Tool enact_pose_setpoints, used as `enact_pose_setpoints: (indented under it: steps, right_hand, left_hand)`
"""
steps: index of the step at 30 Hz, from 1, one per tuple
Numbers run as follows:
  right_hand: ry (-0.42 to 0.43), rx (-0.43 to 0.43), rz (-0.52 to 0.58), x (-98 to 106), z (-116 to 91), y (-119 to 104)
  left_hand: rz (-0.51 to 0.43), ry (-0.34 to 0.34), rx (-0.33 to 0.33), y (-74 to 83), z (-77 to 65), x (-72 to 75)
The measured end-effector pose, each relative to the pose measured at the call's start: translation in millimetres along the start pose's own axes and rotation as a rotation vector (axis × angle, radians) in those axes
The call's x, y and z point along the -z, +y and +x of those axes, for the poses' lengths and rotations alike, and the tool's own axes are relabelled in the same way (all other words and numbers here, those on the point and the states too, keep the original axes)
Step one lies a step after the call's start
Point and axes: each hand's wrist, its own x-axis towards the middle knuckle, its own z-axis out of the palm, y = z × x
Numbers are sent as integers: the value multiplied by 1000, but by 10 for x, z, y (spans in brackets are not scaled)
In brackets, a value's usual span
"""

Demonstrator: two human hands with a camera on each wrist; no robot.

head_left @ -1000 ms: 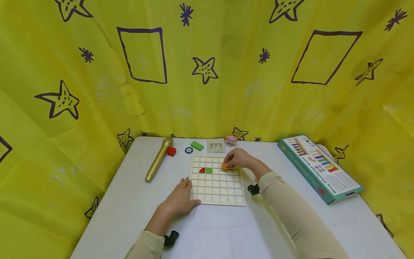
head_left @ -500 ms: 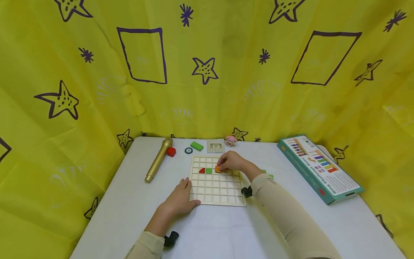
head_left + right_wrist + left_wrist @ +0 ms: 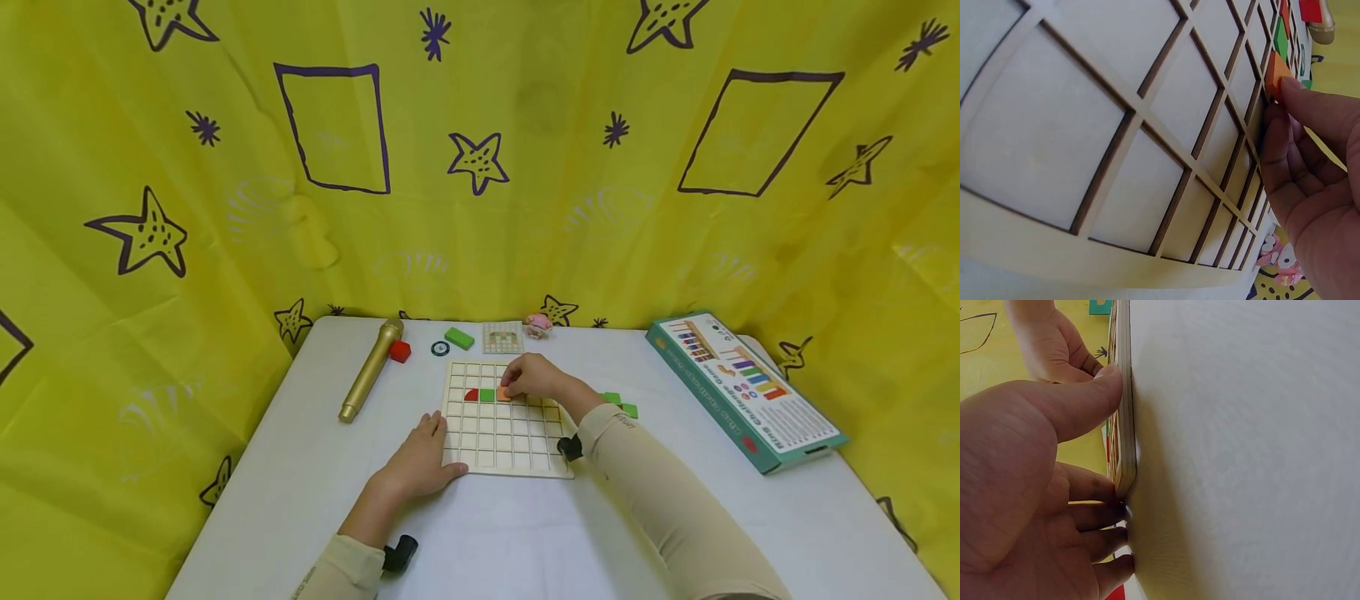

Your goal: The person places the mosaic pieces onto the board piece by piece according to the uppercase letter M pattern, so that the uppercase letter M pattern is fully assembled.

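My right hand (image 3: pixel 538 377) pinches a small orange block (image 3: pixel 1277 74) between thumb and fingers, right at a cell of the wooden grid board (image 3: pixel 507 458). In the same row, just left of it, lie a green square block (image 3: pixel 487 396) and a red piece with a rounded corner (image 3: pixel 472 395). At the board's near left corner rests my left hand (image 3: pixel 418 460), its fingers extended along the left side. Its thumb (image 3: pixel 1094 400) lies against the front edge in the left wrist view.
Several green blocks (image 3: pixel 630 411) lie right of the board, partly behind my right forearm. Behind it are a patterned card (image 3: pixel 503 337), a pink figurine (image 3: pixel 537 326), a green block (image 3: pixel 459 338), a round token (image 3: pixel 440 348), a red block (image 3: pixel 401 352) and a gold microphone (image 3: pixel 367 375). A game box (image 3: pixel 742 392) lies right.
My right hand has carried the orange block left and toward me, to the spot beside the green one, where it now sits lower. My left hand has stayed at the corner.
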Motion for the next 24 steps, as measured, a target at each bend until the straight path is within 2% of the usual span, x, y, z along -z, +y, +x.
enact_pose_setpoints:
  steps: [24]
  right_hand:
    - [31,-63,-169,-56,-7,-128]
  left_hand:
    - [11,-3,-5,-4,5,-3]
